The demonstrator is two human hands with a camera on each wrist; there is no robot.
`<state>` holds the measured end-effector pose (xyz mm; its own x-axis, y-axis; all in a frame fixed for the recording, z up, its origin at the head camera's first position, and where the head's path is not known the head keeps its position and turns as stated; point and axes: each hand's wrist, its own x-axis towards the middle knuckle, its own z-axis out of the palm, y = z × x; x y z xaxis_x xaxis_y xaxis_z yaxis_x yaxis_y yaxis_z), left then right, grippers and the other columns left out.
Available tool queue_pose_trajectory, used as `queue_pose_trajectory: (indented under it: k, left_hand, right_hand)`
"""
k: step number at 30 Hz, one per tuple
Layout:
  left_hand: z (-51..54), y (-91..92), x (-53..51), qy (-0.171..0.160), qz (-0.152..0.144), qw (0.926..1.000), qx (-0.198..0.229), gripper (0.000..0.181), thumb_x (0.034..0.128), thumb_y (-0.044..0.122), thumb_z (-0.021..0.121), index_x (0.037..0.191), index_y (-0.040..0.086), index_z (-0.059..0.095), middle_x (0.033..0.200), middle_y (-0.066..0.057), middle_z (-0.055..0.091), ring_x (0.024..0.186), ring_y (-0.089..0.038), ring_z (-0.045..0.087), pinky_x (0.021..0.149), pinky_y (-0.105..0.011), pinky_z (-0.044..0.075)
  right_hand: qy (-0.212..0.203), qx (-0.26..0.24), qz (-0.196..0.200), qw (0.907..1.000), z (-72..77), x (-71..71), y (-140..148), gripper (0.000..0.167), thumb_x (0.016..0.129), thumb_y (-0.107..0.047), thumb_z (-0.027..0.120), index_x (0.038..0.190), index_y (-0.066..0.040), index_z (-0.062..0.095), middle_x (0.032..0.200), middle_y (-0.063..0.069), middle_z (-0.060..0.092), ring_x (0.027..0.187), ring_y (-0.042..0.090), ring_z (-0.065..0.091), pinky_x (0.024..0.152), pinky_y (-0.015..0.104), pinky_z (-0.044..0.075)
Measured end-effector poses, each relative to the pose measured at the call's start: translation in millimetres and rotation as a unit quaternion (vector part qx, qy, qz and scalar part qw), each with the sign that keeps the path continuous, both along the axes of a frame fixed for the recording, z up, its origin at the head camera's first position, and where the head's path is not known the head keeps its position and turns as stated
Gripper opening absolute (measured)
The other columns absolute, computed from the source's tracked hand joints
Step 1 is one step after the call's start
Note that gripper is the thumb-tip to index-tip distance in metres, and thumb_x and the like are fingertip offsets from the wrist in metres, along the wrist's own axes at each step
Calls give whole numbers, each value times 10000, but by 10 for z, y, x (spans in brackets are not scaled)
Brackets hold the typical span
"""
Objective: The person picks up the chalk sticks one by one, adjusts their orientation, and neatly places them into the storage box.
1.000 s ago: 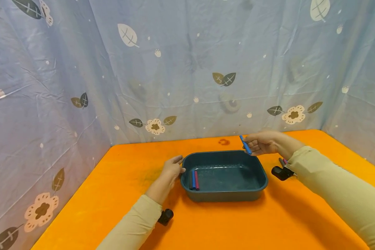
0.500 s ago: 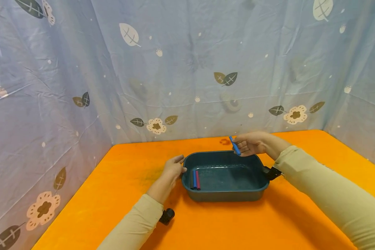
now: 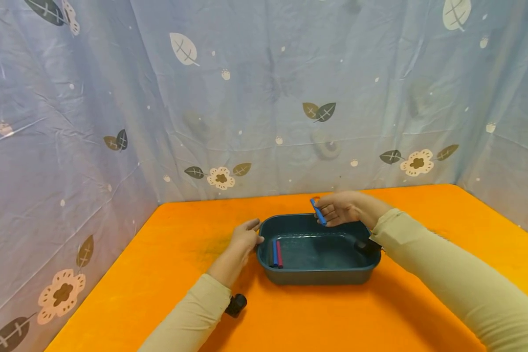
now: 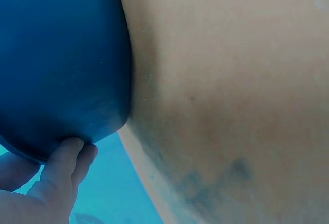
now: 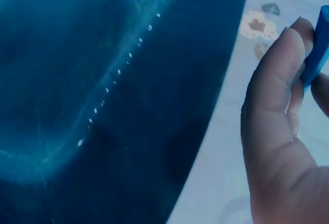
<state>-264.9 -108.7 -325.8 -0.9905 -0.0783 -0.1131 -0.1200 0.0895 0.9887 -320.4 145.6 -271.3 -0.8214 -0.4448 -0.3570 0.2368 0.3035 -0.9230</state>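
My right hand (image 3: 341,209) pinches a blue marker (image 3: 318,211) between thumb and fingers, over the back rim of a dark teal plastic basin (image 3: 319,277). The marker is tilted. In the right wrist view, only part of the blue marker (image 5: 317,47) shows at the right edge. At the basin's left end, my left hand (image 3: 242,242) holds the rim. The left wrist view has its fingers (image 4: 66,165) against the basin's outer wall (image 4: 67,75). Inside the basin, at the left, a dark marker (image 3: 271,255), another blue marker (image 3: 275,254) and a pink marker (image 3: 279,255) lie side by side.
The basin stands on an orange tabletop (image 3: 193,234). A patterned blue-grey curtain (image 3: 255,107) hangs behind and at both sides. Black wrist cameras, such as the one under the left sleeve (image 3: 236,305), hang close to the table and basin.
My right hand has moved left with the blue marker, from the basin's back right corner to above its back rim, and slightly lower. The left hand stays at the rim.
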Motion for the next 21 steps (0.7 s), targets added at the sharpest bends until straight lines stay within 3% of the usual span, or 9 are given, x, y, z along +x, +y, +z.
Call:
queue_pose_trajectory:
  k: [5,9,14,18,21]
  left_hand:
    - [-3,0,-5,-29,16,10000,35,621,860,-211,467,1455,-51,385,1463,-213,425,1284,-342,459,796,-328,489]
    - [3,1,-7,-45,19,10000,-13,607,874,-192,478,1455,-39,395,1462,-200,435,1277,-339,472,858,-372,504]
    - [5,-4,2,-19,-21,10000,-44,600,880,-189,481,1455,-42,391,1461,-199,434,1280,-344,469,897,-409,499]
    - [-1,-10,9,-19,-27,10000,-48,602,879,-193,475,1456,-49,384,1465,-205,427,1288,-353,458,911,-424,492]
    - [-2,-1,9,-32,4,10000,-40,606,872,-200,475,1453,-52,388,1462,-210,428,1282,-352,464,891,-403,499]
  right_hand:
    - [-19,195,-99,9998,-79,-5,-116,197,995,-157,487,1076,19,523,885,69,653,781,167,627,754,285,521]
    - [-49,280,-207,9994,-137,7,-198,139,974,-137,522,986,0,538,743,38,599,682,161,610,696,289,535]
    - [-31,483,-182,9987,-240,-7,-276,123,966,-120,539,893,-22,551,719,44,532,616,154,537,676,296,531]
    - [35,827,-81,9965,-331,-5,-347,142,947,-130,554,944,11,569,837,97,581,691,180,566,736,329,546]
    - [63,1032,-65,9946,-398,10,-405,299,923,-132,572,1116,96,569,1074,256,635,873,297,648,809,388,551]
